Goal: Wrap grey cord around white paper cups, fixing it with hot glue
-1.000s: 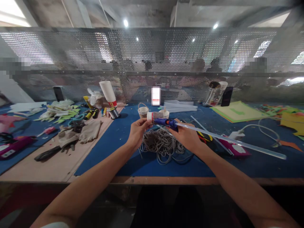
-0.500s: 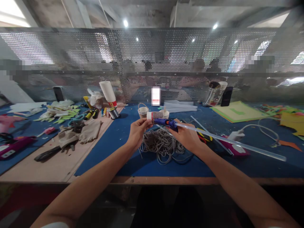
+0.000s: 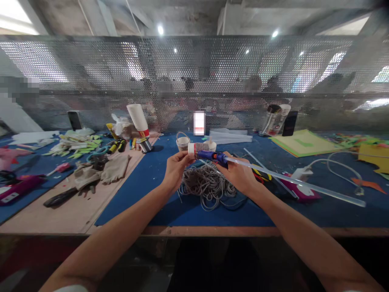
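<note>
My left hand (image 3: 177, 165) is closed on a paper cup (image 3: 192, 149) held on its side, its far part wrapped in grey cord. My right hand (image 3: 238, 173) grips a blue glue gun (image 3: 209, 155), with a long clear glue stick (image 3: 291, 181) sticking out of its back toward the right. The gun's nozzle end is at the cup's side; whether it touches, I cannot tell. Under both hands lies a tangled heap of grey cord (image 3: 208, 182). Just behind the cup stands a small cord-wrapped cup with a handle (image 3: 182, 142); another pale cup (image 3: 212, 145) is partly hidden.
A leaning stack of paper cups (image 3: 136, 117) is at back left, with work gloves (image 3: 115, 168) nearer. Right are a purple power strip (image 3: 305, 194), a white charger (image 3: 302, 174) and coloured sheets (image 3: 304, 142). A perforated metal screen (image 3: 194, 61) runs behind the table, with people beyond.
Both hands, the cup and the glue gun stay nearly in place. The white cable at right has shifted slightly.
</note>
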### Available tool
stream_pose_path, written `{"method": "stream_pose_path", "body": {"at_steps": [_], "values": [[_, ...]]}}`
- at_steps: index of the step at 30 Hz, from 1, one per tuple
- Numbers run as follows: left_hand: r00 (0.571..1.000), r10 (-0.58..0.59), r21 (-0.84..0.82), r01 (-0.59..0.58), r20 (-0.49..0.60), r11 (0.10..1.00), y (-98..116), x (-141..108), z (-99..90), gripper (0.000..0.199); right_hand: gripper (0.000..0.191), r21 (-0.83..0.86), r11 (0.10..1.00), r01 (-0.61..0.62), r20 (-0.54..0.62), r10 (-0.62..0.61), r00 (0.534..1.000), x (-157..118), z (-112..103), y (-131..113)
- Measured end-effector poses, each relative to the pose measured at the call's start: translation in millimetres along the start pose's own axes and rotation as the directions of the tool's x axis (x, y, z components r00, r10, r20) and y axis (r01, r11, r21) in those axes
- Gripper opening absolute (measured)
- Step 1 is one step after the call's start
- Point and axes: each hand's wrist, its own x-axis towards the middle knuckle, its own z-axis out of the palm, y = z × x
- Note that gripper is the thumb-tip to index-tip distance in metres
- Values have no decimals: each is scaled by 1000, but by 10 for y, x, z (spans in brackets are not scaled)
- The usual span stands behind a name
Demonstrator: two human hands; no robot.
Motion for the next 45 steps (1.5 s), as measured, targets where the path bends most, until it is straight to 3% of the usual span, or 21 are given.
{"method": "stream_pose_path", "body": {"at_steps": [17, 45], "values": [[998, 45, 52, -47, 41, 998, -38, 3, -29, 28, 34, 9, 1000, -14, -34, 15, 999, -11, 7, 11], [998, 61, 89, -62, 15, 994, 7, -34, 14, 30, 37, -32, 997, -71, -82, 68, 994, -10, 2, 7]]}}
